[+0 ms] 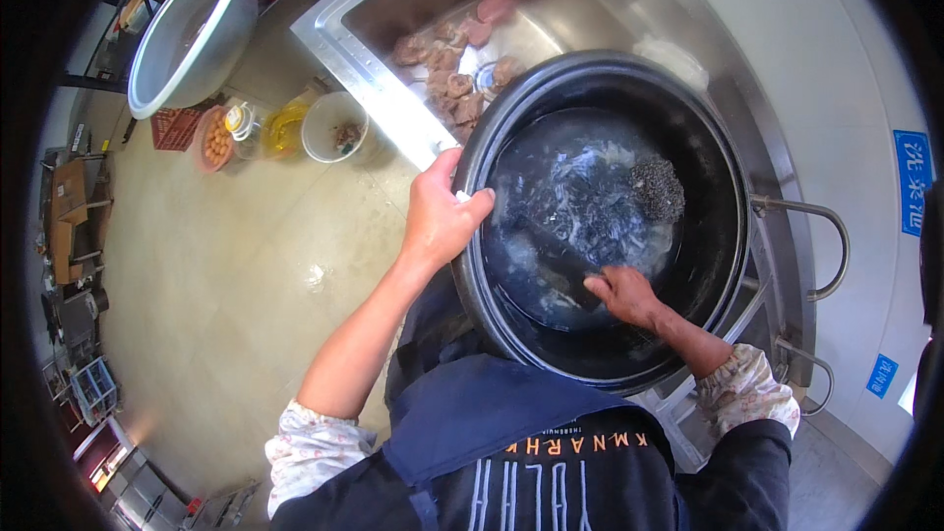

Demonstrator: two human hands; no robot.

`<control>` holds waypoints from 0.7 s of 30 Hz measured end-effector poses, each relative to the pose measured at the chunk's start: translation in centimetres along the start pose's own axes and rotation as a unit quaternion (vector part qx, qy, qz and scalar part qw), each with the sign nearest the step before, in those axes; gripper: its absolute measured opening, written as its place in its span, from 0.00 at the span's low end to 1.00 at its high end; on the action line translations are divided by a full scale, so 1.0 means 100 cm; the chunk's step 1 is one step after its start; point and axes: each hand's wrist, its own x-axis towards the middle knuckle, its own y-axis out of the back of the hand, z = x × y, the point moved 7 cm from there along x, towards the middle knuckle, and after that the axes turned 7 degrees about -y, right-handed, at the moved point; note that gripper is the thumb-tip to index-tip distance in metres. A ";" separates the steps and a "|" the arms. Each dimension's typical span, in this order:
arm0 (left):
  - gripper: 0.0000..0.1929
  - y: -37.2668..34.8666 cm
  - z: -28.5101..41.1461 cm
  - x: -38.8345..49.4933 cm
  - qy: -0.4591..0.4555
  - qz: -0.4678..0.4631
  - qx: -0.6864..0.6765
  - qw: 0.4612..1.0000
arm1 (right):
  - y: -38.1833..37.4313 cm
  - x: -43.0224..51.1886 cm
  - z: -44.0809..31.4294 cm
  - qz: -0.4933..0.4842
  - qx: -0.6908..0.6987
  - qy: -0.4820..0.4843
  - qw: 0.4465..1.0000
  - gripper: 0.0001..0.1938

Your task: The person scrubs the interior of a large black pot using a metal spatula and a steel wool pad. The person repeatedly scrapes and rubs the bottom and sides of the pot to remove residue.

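A large round black pot point(715, 133) rests tilted over the steel sink's edge, close to my body, with murky water point(590, 184) in it. My left hand point(448, 206) grips the pot's rim at the left, thumb on top. Inside the pot, my right hand point(623, 295) is at the water's lower edge, fingers curled around a dark object that I cannot make out clearly. A metal scouring ball point(657, 189) lies at the right side of the water. Brown lumps that look like meat point(453, 85) lie in the sink behind the pot.
The steel sink rim point(383, 96) runs along the left. On the floor stand a white bucket point(335, 127), a basket of eggs point(215, 139) and an oil jug point(284, 129). A large translucent basin point(188, 37) is at upper left. Curved metal pipes point(830, 236) stick out at right.
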 end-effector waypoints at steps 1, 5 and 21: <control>0.25 0.000 -0.002 -0.001 0.009 0.000 0.006 1.000 | -0.003 0.001 0.003 -0.012 -0.011 -0.017 1.000 0.24; 0.24 0.001 -0.004 -0.003 0.032 0.003 -0.016 0.999 | 0.010 0.002 0.010 0.062 0.059 -0.038 0.996 0.24; 0.24 -0.002 0.000 -0.003 0.024 -0.005 -0.034 0.999 | 0.011 -0.003 0.014 0.058 0.022 -0.054 0.997 0.23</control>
